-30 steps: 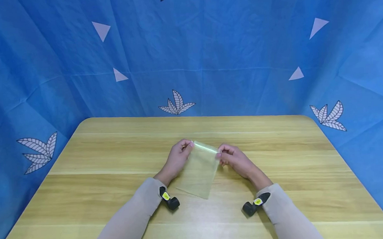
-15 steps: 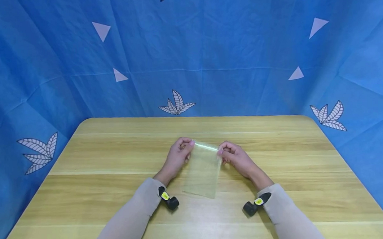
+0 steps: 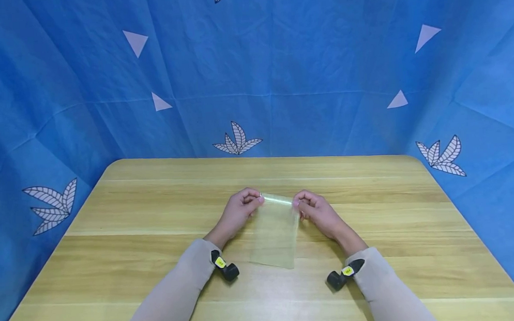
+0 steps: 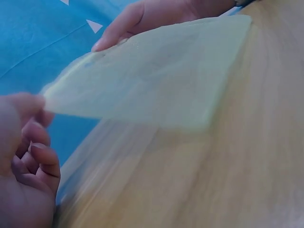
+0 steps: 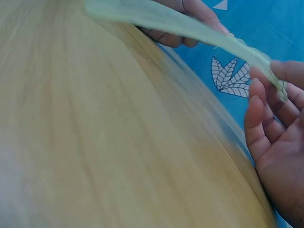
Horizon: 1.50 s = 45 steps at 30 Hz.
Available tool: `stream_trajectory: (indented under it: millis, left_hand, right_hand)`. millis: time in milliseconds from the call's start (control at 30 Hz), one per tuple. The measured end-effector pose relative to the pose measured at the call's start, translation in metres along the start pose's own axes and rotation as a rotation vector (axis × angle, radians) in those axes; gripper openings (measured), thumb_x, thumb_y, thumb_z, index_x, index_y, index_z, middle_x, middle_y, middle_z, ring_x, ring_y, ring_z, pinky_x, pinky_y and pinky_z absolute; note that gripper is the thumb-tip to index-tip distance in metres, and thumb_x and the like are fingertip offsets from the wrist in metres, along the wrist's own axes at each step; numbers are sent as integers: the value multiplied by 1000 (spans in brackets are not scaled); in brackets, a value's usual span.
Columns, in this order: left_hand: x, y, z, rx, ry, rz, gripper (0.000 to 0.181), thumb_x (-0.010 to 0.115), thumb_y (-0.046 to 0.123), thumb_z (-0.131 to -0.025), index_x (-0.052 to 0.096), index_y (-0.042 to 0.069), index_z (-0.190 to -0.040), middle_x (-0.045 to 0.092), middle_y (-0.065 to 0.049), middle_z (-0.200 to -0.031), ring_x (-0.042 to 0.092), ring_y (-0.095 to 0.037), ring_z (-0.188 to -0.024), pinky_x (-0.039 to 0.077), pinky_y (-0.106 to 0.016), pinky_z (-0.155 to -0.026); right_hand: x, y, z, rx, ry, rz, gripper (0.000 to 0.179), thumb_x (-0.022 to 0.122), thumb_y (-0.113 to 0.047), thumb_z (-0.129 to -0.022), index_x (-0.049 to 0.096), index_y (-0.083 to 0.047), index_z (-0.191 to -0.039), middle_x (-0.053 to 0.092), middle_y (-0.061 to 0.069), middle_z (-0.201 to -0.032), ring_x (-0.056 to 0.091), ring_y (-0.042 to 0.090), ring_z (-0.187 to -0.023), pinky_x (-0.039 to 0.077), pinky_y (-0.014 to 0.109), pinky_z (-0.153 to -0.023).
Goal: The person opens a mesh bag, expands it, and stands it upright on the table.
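Between my two hands hangs a thin, see-through yellowish plastic bag (image 3: 275, 234), its shiny top strip stretched from one hand to the other. My left hand (image 3: 239, 212) pinches the top left corner between thumb and forefinger. At the top right corner my right hand (image 3: 318, 213) pinches the bag the same way, with the other fingers curled below. In the left wrist view the bag (image 4: 152, 76) spreads flat and tilted above the wood. From the right wrist it shows nearly edge-on, with the bag's corner (image 5: 278, 85) held between thumb and fingers.
A wood-grain table (image 3: 136, 264) lies under both arms, its far edge running along a blue curtain (image 3: 251, 59) printed with leaves and triangles. Small black cameras, one of them the left wrist camera (image 3: 230, 272), are strapped over the grey sleeves (image 3: 176, 290).
The lower end of the bag has swung to the right and now hangs straighter. My left hand has risen slightly, then dropped a little; both hands keep their pinch on the corners.
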State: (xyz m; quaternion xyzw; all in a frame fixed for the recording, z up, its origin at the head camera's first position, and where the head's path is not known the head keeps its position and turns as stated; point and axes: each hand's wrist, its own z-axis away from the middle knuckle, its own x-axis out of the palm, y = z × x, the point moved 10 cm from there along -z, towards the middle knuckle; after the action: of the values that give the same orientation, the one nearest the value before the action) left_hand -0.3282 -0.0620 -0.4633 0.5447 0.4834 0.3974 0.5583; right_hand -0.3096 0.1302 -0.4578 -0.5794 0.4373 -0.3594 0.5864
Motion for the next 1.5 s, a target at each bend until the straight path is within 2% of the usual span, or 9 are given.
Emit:
stream_trajectory:
  millis: [233, 433, 700, 800, 1033, 1233, 1333, 1500]
  left_hand:
    - [-3, -1, -2, 20, 21, -23, 14, 67, 18, -94, 63, 6, -100, 62, -2, -83, 46, -13, -62, 40, -21, -53]
    - [-6, -3, -2, 6, 50, 0, 13, 66, 18, -95, 63, 7, -101, 63, -3, -85, 46, -14, -62, 39, -20, -51]
    - [-7, -1, 0, -4, 63, 39, 13, 66, 14, -95, 61, 6, -105, 64, -5, -86, 47, -14, -62, 39, -20, -52]
    - [-6, -2, 1, -7, 59, 44, 14, 67, 13, -94, 61, 6, -105, 65, -5, -85, 47, -14, -61, 39, -21, -50]
    - [-3, -1, 0, 2, 39, -18, 15, 69, 14, -93, 62, 6, -104, 65, -4, -89, 49, -13, -64, 43, -20, -54]
    - [-5, 0, 0, -11, 45, -35, 18, 69, 17, -93, 66, 7, -108, 67, -3, -93, 50, -13, -63, 41, -20, -51]
    - [-8, -1, -1, -17, 63, -24, 19, 69, 18, -93, 68, 8, -110, 68, -3, -94, 49, -12, -62, 40, -20, -49]
    - [-13, -5, -3, -27, 90, 45, 20, 69, 18, -93, 68, 7, -110, 67, -4, -92, 49, -12, -63, 41, -20, -51]
  right_hand:
    - [-11, 4, -3, 46, 116, -59, 32, 63, -15, -96, 53, 2, -122, 63, 3, -81, 55, 16, -70, 50, 26, -66]
    - [-14, 6, -2, 59, 150, -140, 23, 62, -15, -96, 59, 5, -109, 63, 4, -85, 59, 15, -74, 52, 26, -68]
    - [-15, 5, -3, 53, 164, -207, 20, 64, -11, -95, 61, 5, -107, 67, 5, -88, 63, 16, -75, 55, 29, -73]
    - [-15, 7, -3, 70, 171, -205, 20, 66, -10, -94, 62, 5, -107, 67, 6, -90, 64, 16, -76, 55, 29, -74]
    - [-22, 7, 0, 84, 233, -142, 19, 65, -10, -94, 61, 5, -104, 64, 7, -88, 62, 17, -78, 54, 27, -72]
    - [-21, 6, -2, 75, 222, -135, 25, 64, -13, -95, 59, 7, -109, 64, 7, -90, 61, 17, -79, 54, 28, -73]
    - [-19, 3, -2, 62, 208, -176, 31, 64, -18, -97, 57, 7, -114, 62, 7, -92, 61, 16, -80, 54, 27, -73]
    - [-14, 2, -2, 46, 176, -262, 36, 62, -24, -98, 56, 4, -119, 59, 10, -94, 61, 16, -79, 53, 26, -71]
